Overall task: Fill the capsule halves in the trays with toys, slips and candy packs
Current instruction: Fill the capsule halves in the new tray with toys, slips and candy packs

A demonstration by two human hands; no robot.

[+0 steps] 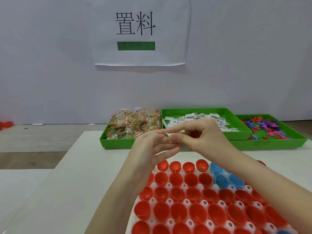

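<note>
White worktop (81, 166): both hands, left (152, 146) and right (202, 135), pinch a candy pack (170, 138) between them; green bins (202, 112) beyond the grip, red capsule halves (177, 210) below.

A small packing or assembly workstation is shown, not a home. A white worktable (70, 166) is set against a plain partition wall, and a printed paper sign (141, 31) with two large Chinese characters and a green bar is fixed at 12 o'clock. Bulk stock is sorted by kind in three green bins (199, 110) at 1 o'clock: candy packs (133, 124), paper slips (194, 119) and small plastic toys (263, 127). Rows of red capsule halves (195, 213) are seated in a white moulded tray (169, 184) at 5 o'clock.
</note>
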